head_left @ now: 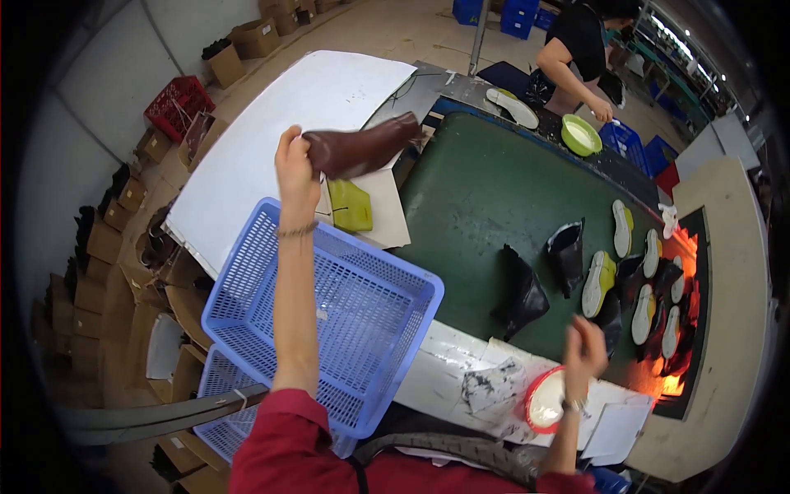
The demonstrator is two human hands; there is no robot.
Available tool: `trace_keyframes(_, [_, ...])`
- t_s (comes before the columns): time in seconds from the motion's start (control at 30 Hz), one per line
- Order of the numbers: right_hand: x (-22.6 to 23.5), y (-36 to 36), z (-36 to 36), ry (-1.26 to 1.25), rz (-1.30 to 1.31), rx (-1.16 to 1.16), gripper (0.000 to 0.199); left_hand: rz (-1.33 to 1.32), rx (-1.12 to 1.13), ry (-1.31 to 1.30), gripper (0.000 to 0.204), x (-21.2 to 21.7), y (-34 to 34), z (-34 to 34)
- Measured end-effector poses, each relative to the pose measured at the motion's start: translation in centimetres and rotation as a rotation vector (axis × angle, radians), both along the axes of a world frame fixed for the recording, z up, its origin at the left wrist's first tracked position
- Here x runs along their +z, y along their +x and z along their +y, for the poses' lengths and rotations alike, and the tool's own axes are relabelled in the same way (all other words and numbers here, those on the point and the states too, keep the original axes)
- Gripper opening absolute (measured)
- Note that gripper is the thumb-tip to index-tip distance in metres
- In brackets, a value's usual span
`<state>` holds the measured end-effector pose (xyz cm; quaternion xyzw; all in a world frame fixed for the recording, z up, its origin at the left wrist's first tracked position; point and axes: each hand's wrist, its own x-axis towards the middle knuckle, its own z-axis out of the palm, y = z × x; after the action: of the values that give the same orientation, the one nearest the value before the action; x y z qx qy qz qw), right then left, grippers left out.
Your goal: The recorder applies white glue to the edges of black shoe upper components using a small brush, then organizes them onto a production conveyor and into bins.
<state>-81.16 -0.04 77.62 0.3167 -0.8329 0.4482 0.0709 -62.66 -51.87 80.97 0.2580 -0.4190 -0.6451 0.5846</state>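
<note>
My left hand [296,169] is closed around one end of a brown leather boot upper [362,150], raised over the white tabletop. Motion blurs my right hand [584,352]; its fingers look bent, and I cannot make out anything in them. It is above and beside a red bowl of white liquid [546,401]. On the green conveyor belt [469,198], two black boot uppers [524,292] [566,255] lie close to that hand. Several pale soles with yellow-green edges [598,282] and more dark uppers lie toward the glowing oven opening [681,313].
A blue perforated basket [370,288] stands below my left forearm. Beside the belt is a yellow-green piece [350,206] on cardboard. Across the belt, a person [576,49] works near a green bowl [581,135]. Cardboard boxes [104,240] line the left side.
</note>
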Motion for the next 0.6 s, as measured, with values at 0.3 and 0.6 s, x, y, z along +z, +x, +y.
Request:
trace_keyframes(0.3, [-2.2,7.0,-21.2,-0.629,-1.043,0.907,0.07,0.472,-0.514,0.35,0.032,-1.1,14.5,11.9])
trace_keyframes(0.6, [2.8,15.6,-19.8,-0.173,-0.828,0.975,0.063,0.251,-0.409,0.611,0.053,-6.1,15.4,28.7])
